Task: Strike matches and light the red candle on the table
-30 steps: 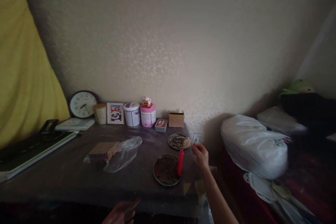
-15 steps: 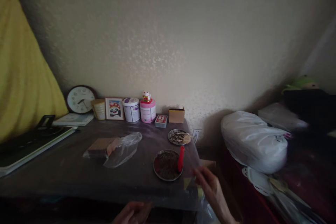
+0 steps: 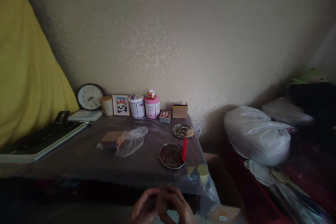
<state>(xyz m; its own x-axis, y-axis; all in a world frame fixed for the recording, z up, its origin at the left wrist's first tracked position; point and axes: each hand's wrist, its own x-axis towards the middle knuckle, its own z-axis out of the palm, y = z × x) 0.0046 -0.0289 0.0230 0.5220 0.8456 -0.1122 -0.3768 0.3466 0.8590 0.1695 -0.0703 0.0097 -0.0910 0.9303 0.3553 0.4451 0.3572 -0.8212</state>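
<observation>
The table (image 3: 78, 161) is dark under a thin clear plastic sheet with a dull sheen. Two round dishes look like metal: the near dish (image 3: 172, 155) holds a glossy red candle (image 3: 184, 149), the far dish (image 3: 179, 131) pale wooden sticks. A crinkled clear plastic bag (image 3: 131, 141) lies left. The small box (image 3: 180, 110) is matt cardboard. The wall (image 3: 183, 42) looks rough, faintly glittering.
</observation>
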